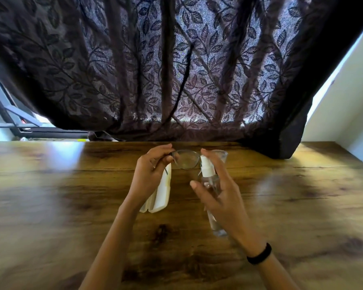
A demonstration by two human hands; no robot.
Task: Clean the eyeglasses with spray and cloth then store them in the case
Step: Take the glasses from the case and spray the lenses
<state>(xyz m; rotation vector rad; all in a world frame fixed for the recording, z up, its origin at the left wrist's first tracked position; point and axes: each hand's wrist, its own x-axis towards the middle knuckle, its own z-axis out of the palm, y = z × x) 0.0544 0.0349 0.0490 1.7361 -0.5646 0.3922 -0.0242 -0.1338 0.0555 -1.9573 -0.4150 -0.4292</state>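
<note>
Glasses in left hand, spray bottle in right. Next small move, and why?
Probably press the pump: the right hand holds the spray bottle with its index finger atop the white nozzle, which seems aimed at a lens of the eyeglasses in the left hand's grip. The white case lies shut on the table; no cloth shows.

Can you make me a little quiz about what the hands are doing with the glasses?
1. True or false: the glasses are lying inside the case.
2. Which hand holds the spray bottle? A) left hand B) right hand
3. What is around the right wrist?

Key:
1. False; the left hand holds them above the table.
2. B.
3. A black band.
</note>
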